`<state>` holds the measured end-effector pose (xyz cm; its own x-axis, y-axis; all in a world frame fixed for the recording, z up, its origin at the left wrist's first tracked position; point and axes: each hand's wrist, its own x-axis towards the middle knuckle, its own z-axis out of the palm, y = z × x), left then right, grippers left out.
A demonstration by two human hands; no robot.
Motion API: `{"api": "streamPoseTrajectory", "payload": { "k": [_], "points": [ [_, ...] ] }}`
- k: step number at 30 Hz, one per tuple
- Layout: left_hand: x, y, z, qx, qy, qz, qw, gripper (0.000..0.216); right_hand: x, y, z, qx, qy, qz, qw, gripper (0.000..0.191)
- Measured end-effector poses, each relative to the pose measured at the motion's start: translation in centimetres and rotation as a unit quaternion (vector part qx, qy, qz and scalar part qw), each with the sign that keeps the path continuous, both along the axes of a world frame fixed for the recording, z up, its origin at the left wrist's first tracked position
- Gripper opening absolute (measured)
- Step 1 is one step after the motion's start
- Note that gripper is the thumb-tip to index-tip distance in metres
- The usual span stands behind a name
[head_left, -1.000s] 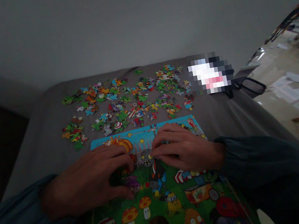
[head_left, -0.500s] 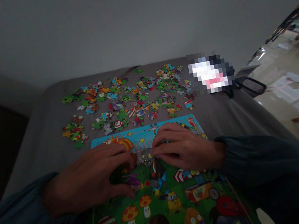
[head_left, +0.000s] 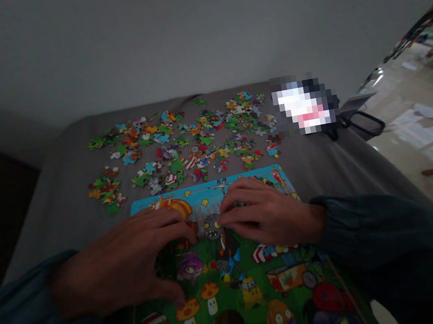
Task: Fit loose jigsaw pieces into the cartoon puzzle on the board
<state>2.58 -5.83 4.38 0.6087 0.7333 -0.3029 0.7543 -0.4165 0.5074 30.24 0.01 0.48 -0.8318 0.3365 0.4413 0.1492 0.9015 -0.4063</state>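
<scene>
A colourful cartoon puzzle board (head_left: 241, 303) lies in front of me, printed with mushrooms, zombies and plants under a blue strip. My left hand (head_left: 125, 262) rests over its left side, fingers curled down near the grey zombie head and the thumb spread well away, by an orange-spotted mushroom. From the right, my right hand (head_left: 267, 211) reaches over the board's upper part. Its thumb and fingertips are pinched together at the right edge of the zombie head (head_left: 211, 226); whatever is between them is hidden. Beyond the board, loose jigsaw pieces (head_left: 175, 166) lie scattered in clusters.
Grey cloth (head_left: 318, 166) covers the surface under the board and pieces. A pale wall (head_left: 193, 32) rises behind it. On the right lie a blurred-out bright object (head_left: 302, 105) and dark-framed glasses (head_left: 364, 123), near the surface's edge. Beyond that edge is a glossy floor (head_left: 415, 149).
My left thumb has moved down and left, away from its fingers, uncovering a purple figure on the board. My right hand stays in its place.
</scene>
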Motion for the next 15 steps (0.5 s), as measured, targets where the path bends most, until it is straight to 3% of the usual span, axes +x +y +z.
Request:
{"api": "streamPoseTrajectory", "payload": {
  "k": [15],
  "points": [
    [0.68,-0.01,0.37,0.023,0.001,0.005,1.0,0.049,-0.06,-0.01,0.12,0.0,-0.002,0.0,1.0,0.018]
  ]
}}
